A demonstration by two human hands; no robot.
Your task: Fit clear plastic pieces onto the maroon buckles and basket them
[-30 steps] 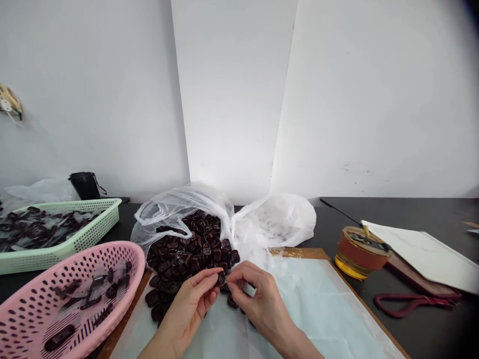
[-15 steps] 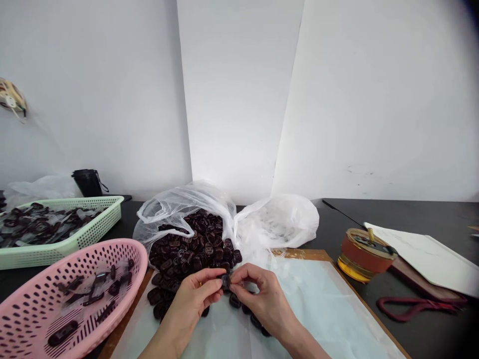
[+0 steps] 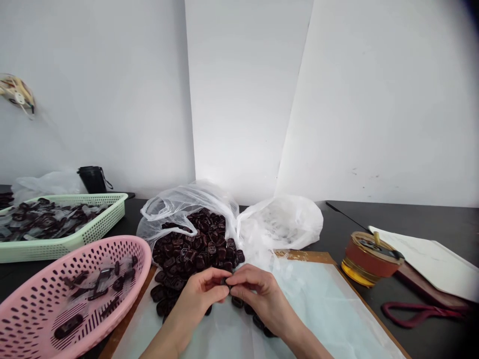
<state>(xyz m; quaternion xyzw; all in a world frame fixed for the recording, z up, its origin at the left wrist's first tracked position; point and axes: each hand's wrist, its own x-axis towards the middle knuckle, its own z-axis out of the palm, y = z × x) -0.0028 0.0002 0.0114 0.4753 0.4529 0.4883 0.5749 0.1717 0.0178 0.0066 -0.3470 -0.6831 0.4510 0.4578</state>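
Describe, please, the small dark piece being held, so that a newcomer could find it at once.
Start at the white plastic bag spilling dark brown pieces at the middle of the table. Just in front of that heap, the left hand and right hand meet fingertip to fingertip. The held piece is the only one pinched between them, lifted off the sheet instead of lying in the pile.
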